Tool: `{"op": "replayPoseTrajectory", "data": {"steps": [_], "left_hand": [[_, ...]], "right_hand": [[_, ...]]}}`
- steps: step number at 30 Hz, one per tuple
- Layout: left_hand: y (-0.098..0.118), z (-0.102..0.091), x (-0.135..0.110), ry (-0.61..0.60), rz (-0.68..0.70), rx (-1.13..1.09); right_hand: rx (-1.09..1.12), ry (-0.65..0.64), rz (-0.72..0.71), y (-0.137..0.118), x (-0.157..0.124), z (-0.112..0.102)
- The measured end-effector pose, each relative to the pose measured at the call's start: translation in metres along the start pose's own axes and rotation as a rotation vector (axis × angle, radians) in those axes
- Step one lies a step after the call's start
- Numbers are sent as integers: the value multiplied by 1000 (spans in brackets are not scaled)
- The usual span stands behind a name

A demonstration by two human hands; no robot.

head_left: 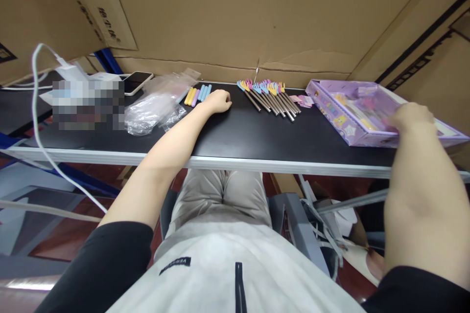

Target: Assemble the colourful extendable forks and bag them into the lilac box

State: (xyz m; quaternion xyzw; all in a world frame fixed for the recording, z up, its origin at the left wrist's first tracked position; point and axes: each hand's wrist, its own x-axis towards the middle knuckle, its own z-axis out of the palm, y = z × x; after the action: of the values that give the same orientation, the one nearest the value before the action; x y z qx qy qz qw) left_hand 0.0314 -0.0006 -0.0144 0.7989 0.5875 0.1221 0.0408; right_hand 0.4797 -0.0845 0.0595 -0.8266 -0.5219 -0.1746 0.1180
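Observation:
My left hand (pixel 218 101) rests on the black tabletop with its fingers curled in, and nothing shows in them. Just left of it lie short pastel tubes in yellow (pixel 190 96), purple (pixel 196 98) and blue (pixel 205 93). To its right, several metal-rod back scratchers (pixel 271 99) with coloured claw heads lie in a fanned pile. My right hand (pixel 413 116) reaches into a purple cardboard box (pixel 336 113) at the right. That hand is blurred and its fingertips are hidden, so its grip cannot be made out. Plastic-wrapped items (pixel 362 112) sit inside the box.
Clear plastic bags (pixel 157 100) lie left of the tubes, with a phone (pixel 137 82) behind. A white cable (pixel 35 93) hangs over the table's left front edge. Small pink cards (pixel 303 100) lie beside the box. Cardboard walls (pixel 235 14) close off the back.

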Motion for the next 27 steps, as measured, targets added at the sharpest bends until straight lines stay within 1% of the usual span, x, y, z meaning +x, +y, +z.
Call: {"op": "replayPoseTrajectory", "data": {"steps": [3, 6, 8, 9, 10, 11, 13, 15, 16, 17, 19, 21, 23, 25, 27], "left_hand": [[0, 0, 0, -3, 11, 14], [0, 0, 0, -9, 19, 37], [0, -1, 0, -19, 25, 50], [-1, -1, 0, -25, 29, 58], [-1, -1, 0, -32, 34, 65], [-1, -1, 0, -40, 38, 70], [-3, -2, 0, -50, 44, 70], [-5, -2, 1, -55, 45, 58], [-6, -1, 2, -57, 46, 51], [-7, -1, 2, -58, 48, 46], [-9, 0, 3, -57, 57, 48], [-8, 0, 3, -57, 63, 63], [-6, -1, 1, -48, 45, 101], [-5, -4, -2, -13, -17, 151], [-6, -7, -5, 30, -120, 184]], "right_hand": [[-36, 11, 10, -12, 0, -4], [-53, -24, 58, -28, 12, -6], [-46, -75, 99, -45, 20, -10], [-34, -71, 85, -56, 22, -13], [-11, -49, 41, -69, 22, -16], [25, -5, -37, -83, 19, -20], [121, 33, -164, -116, 8, -28], [209, 26, -255, -150, -6, -37], [238, -8, -297, -167, -13, -40], [270, -15, -339, -182, -19, -42], [317, -39, -409, -209, -27, -43], [357, -66, -465, -230, -32, -34], [381, -108, -497, -244, -35, -16], [389, -109, -497, -251, -39, 7], [374, -160, -553, -253, -42, 29]]}}
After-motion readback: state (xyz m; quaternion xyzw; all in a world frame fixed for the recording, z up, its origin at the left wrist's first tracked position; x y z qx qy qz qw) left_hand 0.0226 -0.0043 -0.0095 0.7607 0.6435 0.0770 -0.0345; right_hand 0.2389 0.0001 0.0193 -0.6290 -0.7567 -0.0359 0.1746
